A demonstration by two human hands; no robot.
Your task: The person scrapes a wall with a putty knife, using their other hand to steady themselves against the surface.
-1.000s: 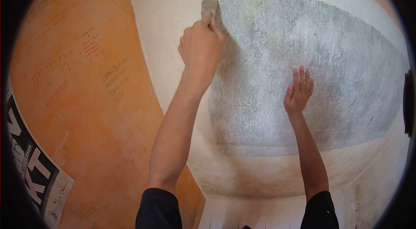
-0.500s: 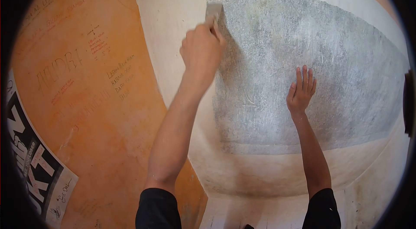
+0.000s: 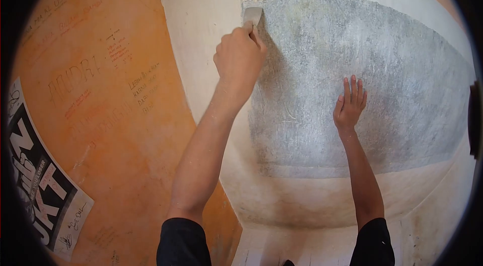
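Observation:
My left hand point(image 3: 240, 59) is closed round the handle of a scraper point(image 3: 253, 15), its wide metal blade pointing up. The blade lies at the upper left edge of a grey, rough patch point(image 3: 307, 44) on the white wall point(image 3: 206, 14). The fist hides most of the handle. Lower and to the right, my right hand point(image 3: 350, 105) rests flat on the grey patch with fingers stretched upward, holding nothing.
To the left, an orange wall point(image 3: 121, 150) carries handwriting in black and red. A black-and-white poster point(image 3: 50, 180) hangs at the lower left. A dark object point(image 3: 474, 120) stands out at the right edge. White wall borders the grey patch.
My left hand and the scraper have shifted slightly right and a little down, and the blade is turned more toward view. My right hand has stayed in place.

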